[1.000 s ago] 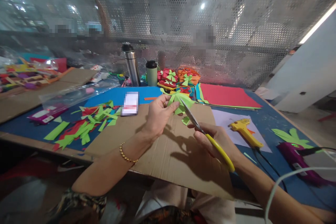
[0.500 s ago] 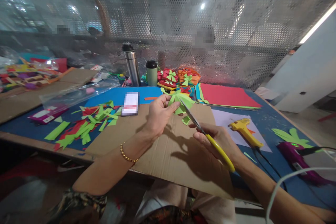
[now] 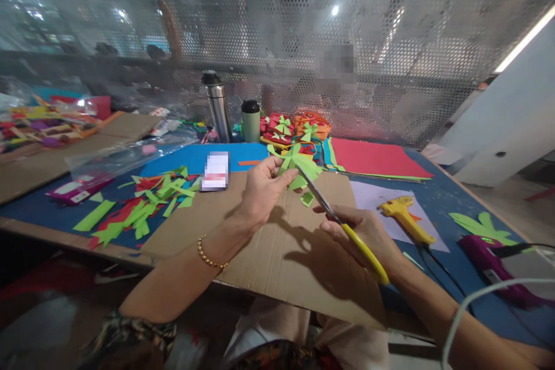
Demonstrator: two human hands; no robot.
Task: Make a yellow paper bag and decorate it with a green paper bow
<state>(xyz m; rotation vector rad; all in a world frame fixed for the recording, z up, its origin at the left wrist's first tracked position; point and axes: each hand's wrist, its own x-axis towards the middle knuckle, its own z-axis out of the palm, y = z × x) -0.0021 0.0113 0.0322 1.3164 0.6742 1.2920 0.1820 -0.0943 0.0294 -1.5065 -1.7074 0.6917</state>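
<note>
My left hand pinches a light green paper bow between thumb and fingers, above a sheet of brown cardboard. Yellow-handled scissors are in my right hand, their blades pointing up and left. The blade tips reach the bow's lower right part; whether they cut into the paper I cannot tell. Just below the bow, a small green scrap lies on the cardboard. A heap of green and red paper strips is left of my left forearm.
A yellow glue gun rests on lilac paper at the right, its cord trailing forward. Behind stand a steel flask, a green tumbler and small decorated paper baskets. Red sheets lie at the back right, a phone left of centre.
The green bow has turned slightly in my left hand, so its loops sit a little differently. My right hand and the scissors have shifted only slightly.
</note>
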